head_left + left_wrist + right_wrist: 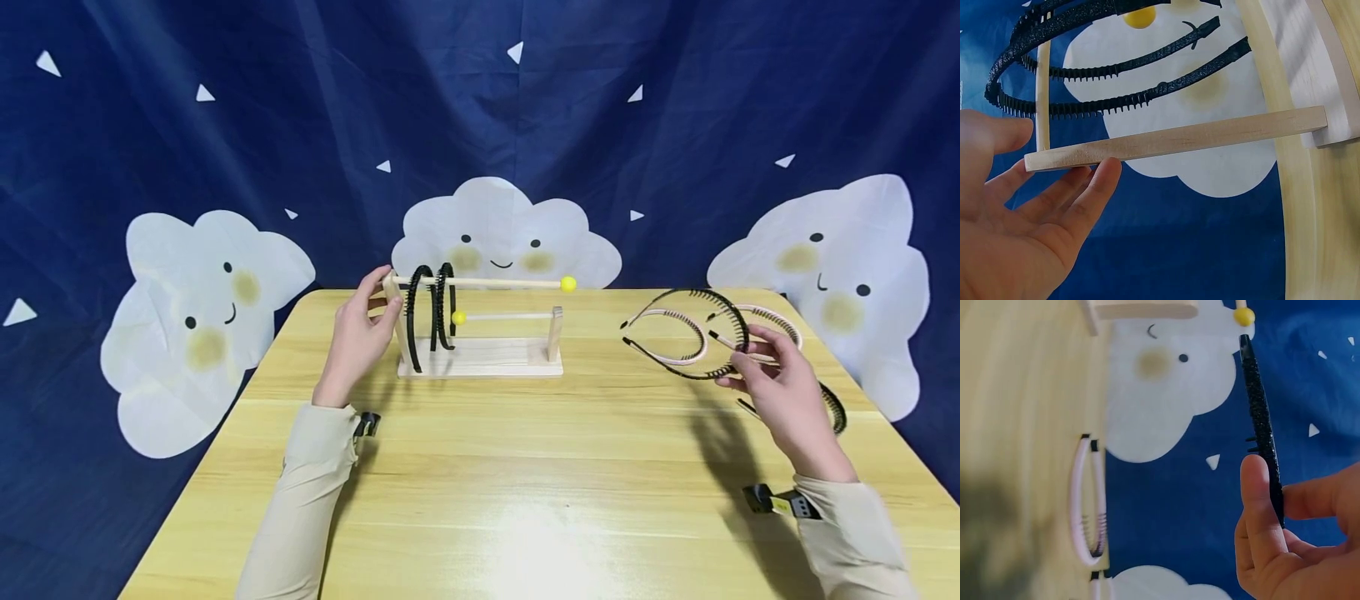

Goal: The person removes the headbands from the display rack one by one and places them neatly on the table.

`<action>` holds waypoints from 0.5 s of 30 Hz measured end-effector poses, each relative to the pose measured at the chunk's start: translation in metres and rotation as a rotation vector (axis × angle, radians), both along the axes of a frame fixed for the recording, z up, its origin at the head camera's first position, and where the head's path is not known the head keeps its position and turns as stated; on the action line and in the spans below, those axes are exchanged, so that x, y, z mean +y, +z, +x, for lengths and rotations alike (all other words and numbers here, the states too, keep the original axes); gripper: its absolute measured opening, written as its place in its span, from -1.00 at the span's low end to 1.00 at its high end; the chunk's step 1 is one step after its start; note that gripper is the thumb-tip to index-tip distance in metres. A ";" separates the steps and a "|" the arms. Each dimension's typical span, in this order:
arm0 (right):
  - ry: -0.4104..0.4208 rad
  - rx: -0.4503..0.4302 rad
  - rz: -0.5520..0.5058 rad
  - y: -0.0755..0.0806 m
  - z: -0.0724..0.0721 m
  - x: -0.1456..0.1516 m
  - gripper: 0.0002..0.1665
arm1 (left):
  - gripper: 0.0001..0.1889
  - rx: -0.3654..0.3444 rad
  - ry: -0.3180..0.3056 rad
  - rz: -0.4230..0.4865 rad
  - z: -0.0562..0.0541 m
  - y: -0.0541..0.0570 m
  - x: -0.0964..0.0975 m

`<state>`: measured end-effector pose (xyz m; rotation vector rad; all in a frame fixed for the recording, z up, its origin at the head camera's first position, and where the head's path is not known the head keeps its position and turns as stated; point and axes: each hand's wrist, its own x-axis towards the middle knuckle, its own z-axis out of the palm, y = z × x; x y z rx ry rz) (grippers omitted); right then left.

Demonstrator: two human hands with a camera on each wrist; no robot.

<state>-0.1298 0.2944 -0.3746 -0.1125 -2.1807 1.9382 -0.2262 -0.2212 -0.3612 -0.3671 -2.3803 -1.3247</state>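
Note:
A wooden headband stand (480, 367) stands at the middle back of the table, its rods tipped with yellow balls. My left hand (362, 333) grips the top of its left post (1179, 137), with the fingers along one side and the thumb near the upper rod. Black toothed headbands (413, 333) hang from that upper rod (510, 284), close to the left post. On the right, my right hand (787, 396) pinches another black headband (678, 374) at its curved middle. This headband is held up above the table, its two ends pointing left toward the stand.
Pale pink headbands, one (703, 346) left of another (793, 328), lie on the table behind the right hand. A further black headband (836, 408) lies partly hidden by that hand. A dark blue curtain (480, 108) with cloud faces hangs behind the table (450, 467).

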 end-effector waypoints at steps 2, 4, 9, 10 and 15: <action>-0.004 -0.030 0.032 -0.005 0.003 0.006 -0.24 | -0.47 0.002 0.001 0.001 0.000 0.000 0.000; -0.007 -0.057 0.044 -0.011 0.006 0.012 -0.23 | -0.47 0.001 0.001 0.003 0.001 -0.001 0.000; -0.005 -0.076 0.075 -0.027 0.011 0.024 -0.30 | -0.47 0.003 -0.003 0.001 0.001 -0.002 0.000; -0.002 -0.076 0.092 -0.031 0.011 0.026 -0.32 | -0.47 0.004 -0.003 0.001 0.000 -0.002 0.000; 0.019 -0.125 0.292 -0.045 0.016 0.030 -0.30 | -0.47 0.006 0.000 -0.002 -0.001 -0.002 0.000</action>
